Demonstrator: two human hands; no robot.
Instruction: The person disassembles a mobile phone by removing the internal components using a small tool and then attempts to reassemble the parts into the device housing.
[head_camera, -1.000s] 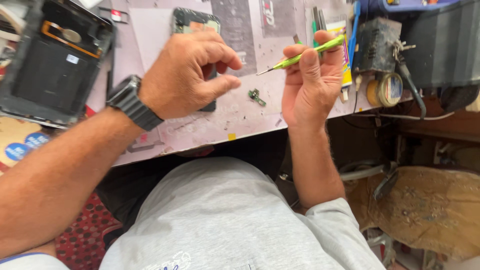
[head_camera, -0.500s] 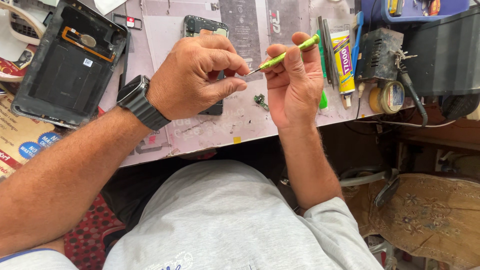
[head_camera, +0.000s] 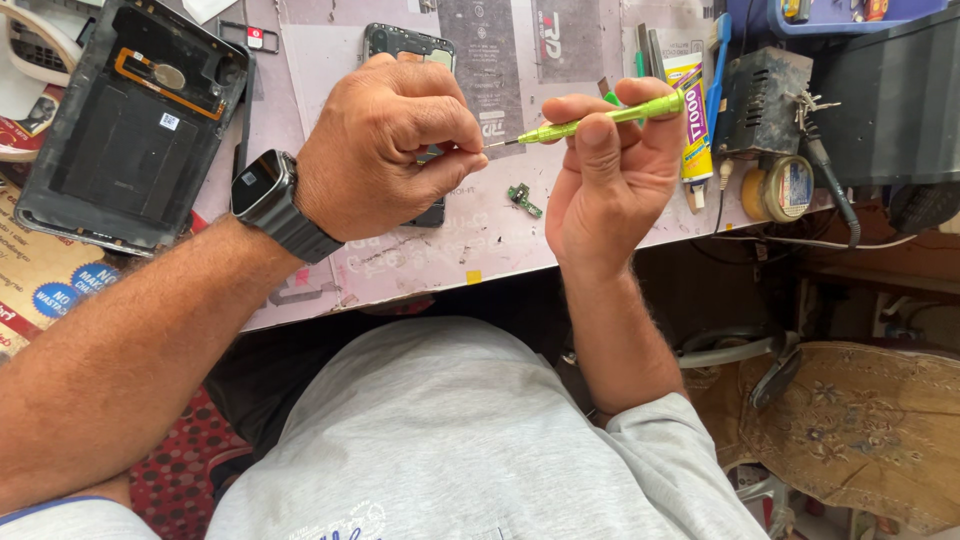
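Observation:
My right hand (head_camera: 610, 175) grips a slim green screwdriver (head_camera: 600, 118), held level with its metal tip pointing left. My left hand (head_camera: 385, 145), with a dark smartwatch (head_camera: 265, 195) on the wrist, pinches thumb and forefinger together right at that tip; whatever is pinched there is too small to see. Under the left hand lies a dark opened phone (head_camera: 405, 45), mostly hidden. A tiny green circuit board (head_camera: 522, 198) rests on the pale work mat (head_camera: 500, 235) between both hands.
A black tablet back cover (head_camera: 130, 130) lies at the far left. To the right are a glue tube (head_camera: 692, 95), a blue tool (head_camera: 718, 60), a dark metal box (head_camera: 765, 95), a tape roll (head_camera: 780, 188) and cables. The bench edge runs just before my torso.
Both hands have drawn together. The screwdriver swung from pointing down-left to nearly level, and my left fingers closed in on its tip.

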